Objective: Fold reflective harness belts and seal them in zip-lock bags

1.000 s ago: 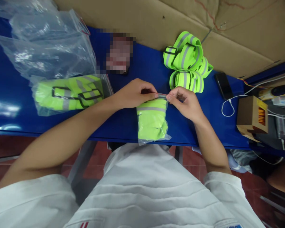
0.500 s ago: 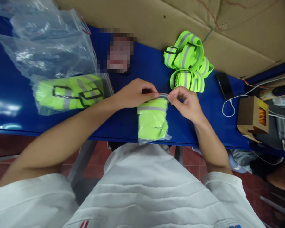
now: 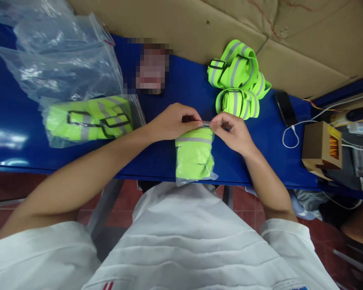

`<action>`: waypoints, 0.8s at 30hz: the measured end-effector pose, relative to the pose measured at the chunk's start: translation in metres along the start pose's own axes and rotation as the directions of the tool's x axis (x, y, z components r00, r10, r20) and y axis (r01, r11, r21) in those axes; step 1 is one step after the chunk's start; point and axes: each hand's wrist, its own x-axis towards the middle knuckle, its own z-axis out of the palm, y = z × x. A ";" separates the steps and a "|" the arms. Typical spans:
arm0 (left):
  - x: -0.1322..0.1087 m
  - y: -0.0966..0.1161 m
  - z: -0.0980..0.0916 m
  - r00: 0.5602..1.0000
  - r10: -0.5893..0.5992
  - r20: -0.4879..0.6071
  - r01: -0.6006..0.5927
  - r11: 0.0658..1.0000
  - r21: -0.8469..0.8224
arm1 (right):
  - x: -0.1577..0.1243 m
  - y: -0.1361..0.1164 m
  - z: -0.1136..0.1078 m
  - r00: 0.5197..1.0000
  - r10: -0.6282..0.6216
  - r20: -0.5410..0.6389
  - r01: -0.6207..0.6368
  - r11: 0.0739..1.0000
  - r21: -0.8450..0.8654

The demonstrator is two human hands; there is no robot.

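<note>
In front of me a clear zip bag [image 3: 179, 181] lies at the table's near edge, with a folded neon-green reflective strap [image 3: 195, 159] inside it. My left hand [image 3: 177, 121] pinches the bag's top edge at its left part. At the right part of the same edge, my right hand [image 3: 230, 129] grips it between thumb and forefinger. A short stretch of the zip strip, with a thin red line, shows between the two hands. Both hands are closed on the plastic.
Left of my arm lies another bagged green strap [image 3: 89, 121] with black buckles, below clear plastic bags [image 3: 69, 72]. Rolled green straps [image 3: 237, 76] rest at the back beside a cardboard sheet [image 3: 181, 24]. A black phone [image 3: 285, 108], a white cable and a small carton [image 3: 317, 145] are at right.
My right hand has shifted slightly left along the bag's top edge, closer to my left hand. The bag stays in place.
</note>
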 end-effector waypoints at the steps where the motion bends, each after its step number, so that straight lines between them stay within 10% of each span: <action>1: 0.000 -0.001 0.000 1.000 0.002 -0.002 -0.002 1.000 -0.005 | 0.000 0.001 0.000 1.000 0.010 0.001 -0.010 1.000 0.010; 24: -0.001 0.000 -0.004 0.994 -0.103 -0.039 0.094 0.978 -0.188 | 0.006 0.000 -0.013 0.996 0.029 -0.083 -0.023 0.997 0.078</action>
